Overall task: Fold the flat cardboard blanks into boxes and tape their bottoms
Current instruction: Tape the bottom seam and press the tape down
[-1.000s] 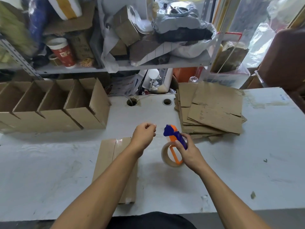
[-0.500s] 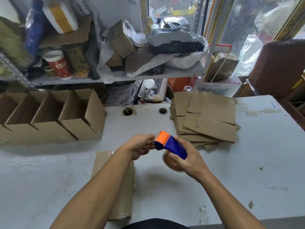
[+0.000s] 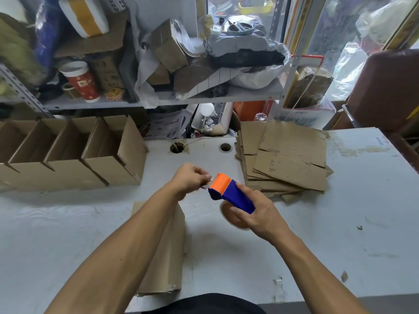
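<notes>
Fingers of the left hand [image 3: 188, 179] pinch tape at the dispenser [image 3: 229, 193] edge; right hand [image 3: 256, 211] grips it.

White table [image 3: 340, 223] — folded boxes [image 3: 74, 159], flat blanks [image 3: 288, 159], taped box [image 3: 165, 257].

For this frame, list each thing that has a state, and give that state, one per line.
Tape dispenser: lifted off the table, held in the right hand.
Left hand: pinching at the dispenser's orange end.
Box under the left forearm: lying flat on its side.
Row of boxes: folded up, tops open.
Stack of blanks: flat, unfolded.
Red cup on shelf: upright.
</notes>
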